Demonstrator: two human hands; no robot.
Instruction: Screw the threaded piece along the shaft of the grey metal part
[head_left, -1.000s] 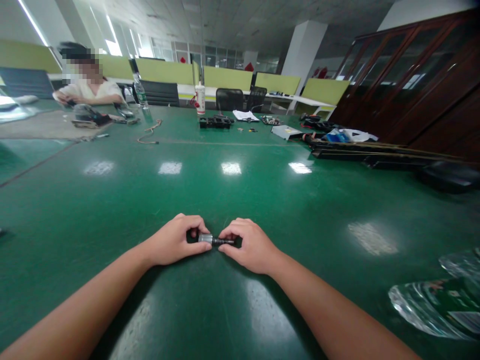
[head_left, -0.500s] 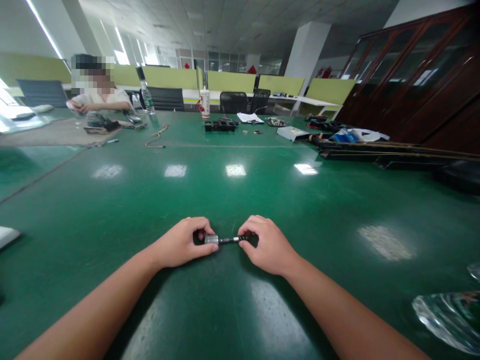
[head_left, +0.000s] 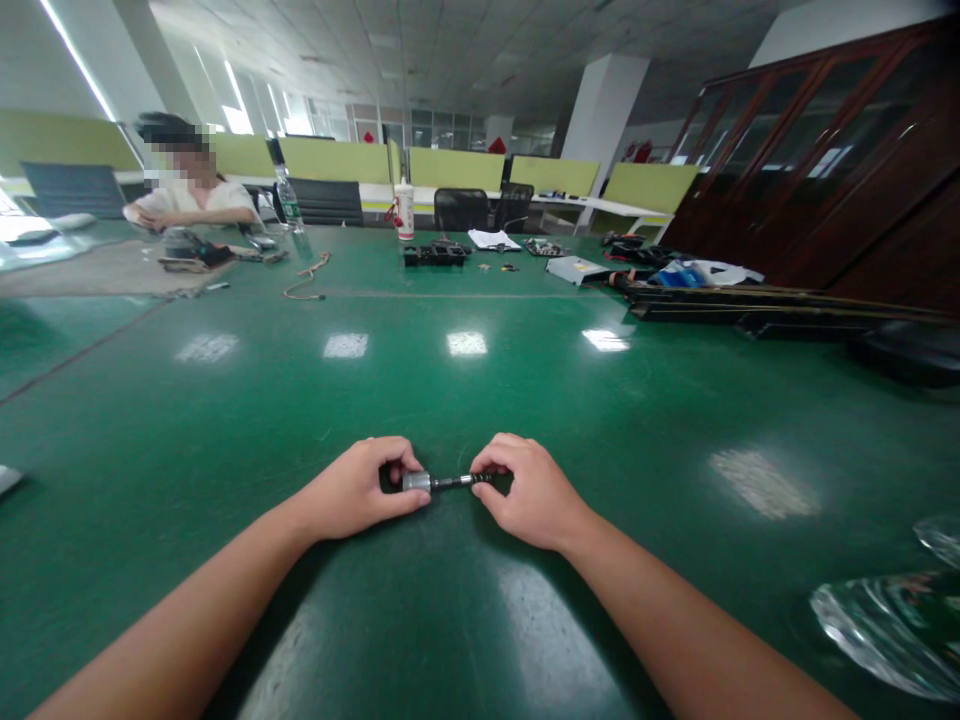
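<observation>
My left hand (head_left: 367,487) is closed, with thumb and fingers pinching a short silver metal cylinder (head_left: 417,482). From the cylinder a thin dark rod (head_left: 448,483) with a bright metal section runs right, towards my other hand. There my right hand (head_left: 529,490) pinches the black ribbed end (head_left: 481,478) of the same slim piece between thumb and fingertips. The piece lies roughly level, just above or on the green tabletop (head_left: 420,390); contact with the table cannot be told. My fingers partly cover both ends.
A clear plastic bottle (head_left: 885,635) lies at the lower right. Across the table are a black part (head_left: 435,255), a white bottle (head_left: 405,210), a cord (head_left: 307,275) and long dark bars (head_left: 697,303). A person (head_left: 191,200) sits at the far left.
The whole view has shifted slightly, so things appear a little further left. Both hands keep the same hold on the slim piece, with little visible movement.
</observation>
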